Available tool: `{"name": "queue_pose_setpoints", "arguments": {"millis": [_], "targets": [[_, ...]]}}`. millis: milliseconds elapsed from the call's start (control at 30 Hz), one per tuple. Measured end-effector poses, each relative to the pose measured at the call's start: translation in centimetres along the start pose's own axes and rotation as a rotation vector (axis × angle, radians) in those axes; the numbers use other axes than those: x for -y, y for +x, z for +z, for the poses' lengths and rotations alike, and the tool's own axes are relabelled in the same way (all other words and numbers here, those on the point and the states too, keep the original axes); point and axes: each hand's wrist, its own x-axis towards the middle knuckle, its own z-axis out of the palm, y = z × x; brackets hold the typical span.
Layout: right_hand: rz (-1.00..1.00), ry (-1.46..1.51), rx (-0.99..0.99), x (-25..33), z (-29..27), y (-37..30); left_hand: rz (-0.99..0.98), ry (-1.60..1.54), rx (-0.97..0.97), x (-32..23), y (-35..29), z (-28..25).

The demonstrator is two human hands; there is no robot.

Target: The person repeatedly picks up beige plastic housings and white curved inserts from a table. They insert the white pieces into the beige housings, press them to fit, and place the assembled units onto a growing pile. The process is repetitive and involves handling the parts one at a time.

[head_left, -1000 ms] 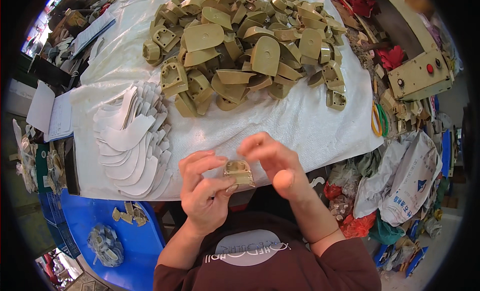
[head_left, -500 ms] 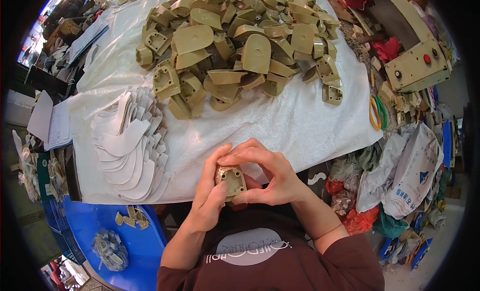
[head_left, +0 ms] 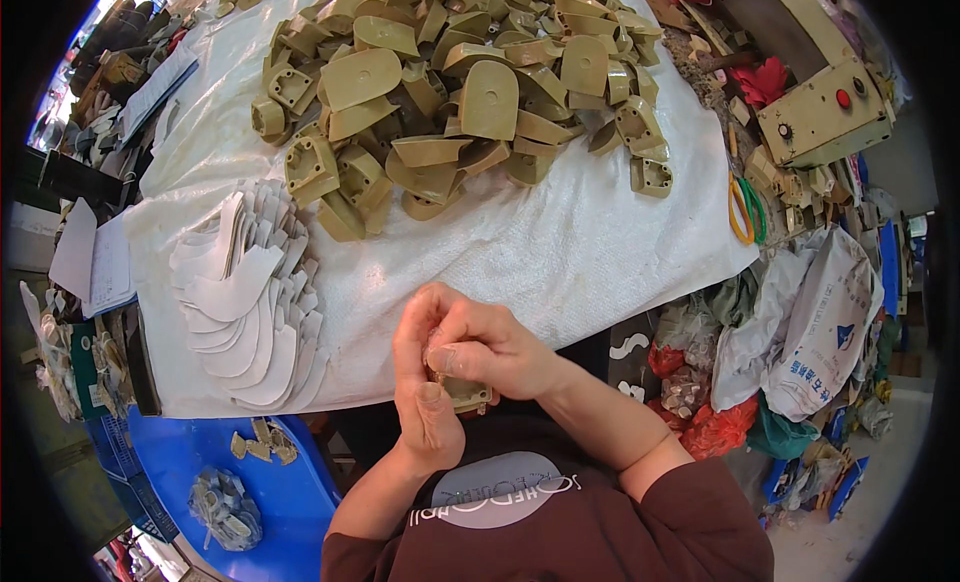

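Note:
Close to my chest, just past the table's near edge, my left hand (head_left: 424, 387) is closed around an olive plastic shoe heel (head_left: 466, 394). Only the heel's lower part shows, a screw hole at its corner; the rest lies under my fingers. My right hand (head_left: 492, 354) is curled over the top of it, thumb and fingers pinched against its upper side. What exactly that pinch grips is hidden. Across the far half of the table spreads a heap of similar olive heels (head_left: 488, 100). Nearer, to the left, lies an overlapping stack of curved white cut pieces (head_left: 262, 327).
White woven sheeting (head_left: 480, 247) covers the table. A blue stool (head_left: 290, 502) at lower left bears a bagged bundle (head_left: 226, 510) and some scraps (head_left: 264, 441). On the right stand a control box (head_left: 825, 112) with a red button, tape rolls (head_left: 745, 210) and plastic bags (head_left: 800, 327).
My right hand has come in over the heel, its fingers curling from spread to pinched. The heel's face with its holes, visible before, is now mostly covered. The view has shifted slightly.

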Motion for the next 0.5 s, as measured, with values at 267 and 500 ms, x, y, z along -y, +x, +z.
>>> {"name": "queue_pose_setpoints", "arguments": {"millis": [267,500], "targets": [[-0.386,-0.246,-0.17,-2.7,1.9,-0.6,0.023,-0.281,-0.279,0.2,0.4,0.6],[-0.487,-0.444,-0.214,-3.6,1.9,-0.8,0.071,0.035,-0.284,0.7,-0.2,0.6]]}}
